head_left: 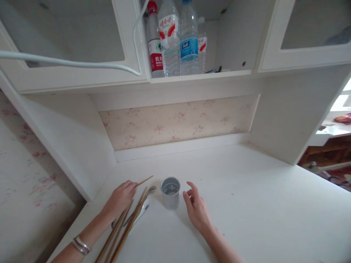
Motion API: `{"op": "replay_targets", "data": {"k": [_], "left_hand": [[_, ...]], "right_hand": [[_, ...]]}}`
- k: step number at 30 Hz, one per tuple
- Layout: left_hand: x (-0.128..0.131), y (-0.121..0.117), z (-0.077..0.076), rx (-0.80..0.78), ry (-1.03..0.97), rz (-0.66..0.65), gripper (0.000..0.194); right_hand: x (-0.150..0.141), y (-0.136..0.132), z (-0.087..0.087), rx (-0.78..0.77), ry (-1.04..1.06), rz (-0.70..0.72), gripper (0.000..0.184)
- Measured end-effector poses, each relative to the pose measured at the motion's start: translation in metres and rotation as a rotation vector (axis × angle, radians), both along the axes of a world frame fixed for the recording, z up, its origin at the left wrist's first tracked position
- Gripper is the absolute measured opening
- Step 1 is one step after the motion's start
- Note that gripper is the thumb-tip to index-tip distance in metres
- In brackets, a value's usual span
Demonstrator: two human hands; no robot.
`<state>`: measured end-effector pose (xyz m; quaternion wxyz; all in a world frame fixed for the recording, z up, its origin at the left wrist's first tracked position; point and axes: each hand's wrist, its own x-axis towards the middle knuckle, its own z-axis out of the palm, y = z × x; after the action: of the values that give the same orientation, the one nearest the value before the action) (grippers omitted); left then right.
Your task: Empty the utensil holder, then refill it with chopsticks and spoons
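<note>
The left hand (123, 196) is pinching a slim wooden stick (145, 180) left of the grey perforated cup (171, 201); the right hand (196, 209), loosely spread, is hovering just right of it. Wooden chopsticks (125, 233), a metal spoon (152, 189) and a blue-patterned white spoon (147, 205) are lying left of the cup. Above it, clear bottles (189, 58) are showing "农夫" and "娃哈哈" labels (168, 25).

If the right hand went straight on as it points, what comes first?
The right hand would probably meet the grey cup first, across a small gap; depth is unclear, so it might only graze the rim.
</note>
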<state>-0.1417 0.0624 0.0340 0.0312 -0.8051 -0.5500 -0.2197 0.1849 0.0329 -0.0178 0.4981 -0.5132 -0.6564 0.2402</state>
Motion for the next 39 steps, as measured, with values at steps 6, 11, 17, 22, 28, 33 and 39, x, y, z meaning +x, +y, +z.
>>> {"op": "replay_targets", "data": {"k": [6,11,17,22,28,33,39], "left_hand": [[0.051,0.003,0.077,0.177,-0.235,0.066,0.032],[0.109,0.001,0.128,0.057,-0.568,0.014,0.039],[0.142,0.021,0.105,-0.17,-0.866,-0.054,0.045],[0.152,0.027,0.058,-0.3,-0.964,0.002,0.044],[0.156,0.027,0.028,-0.373,-0.971,0.039,0.045],[0.157,0.026,0.019,-0.359,-0.953,0.049,0.041],[0.155,0.022,0.016,-0.394,-0.984,0.031,0.04]], "right_hand": [[-0.002,-0.001,0.001,-0.021,-0.012,0.008,0.038],[-0.003,-0.003,-0.001,-0.056,-0.028,0.01,0.039],[-0.001,0.0,-0.005,-0.057,-0.034,-0.004,0.039],[-0.001,0.001,-0.005,-0.052,-0.044,0.023,0.037],[-0.002,0.0,-0.002,-0.059,-0.037,0.032,0.036],[-0.001,0.0,-0.002,-0.076,-0.045,0.052,0.035],[0.0,0.001,-0.005,-0.07,-0.062,0.041,0.035]]}}
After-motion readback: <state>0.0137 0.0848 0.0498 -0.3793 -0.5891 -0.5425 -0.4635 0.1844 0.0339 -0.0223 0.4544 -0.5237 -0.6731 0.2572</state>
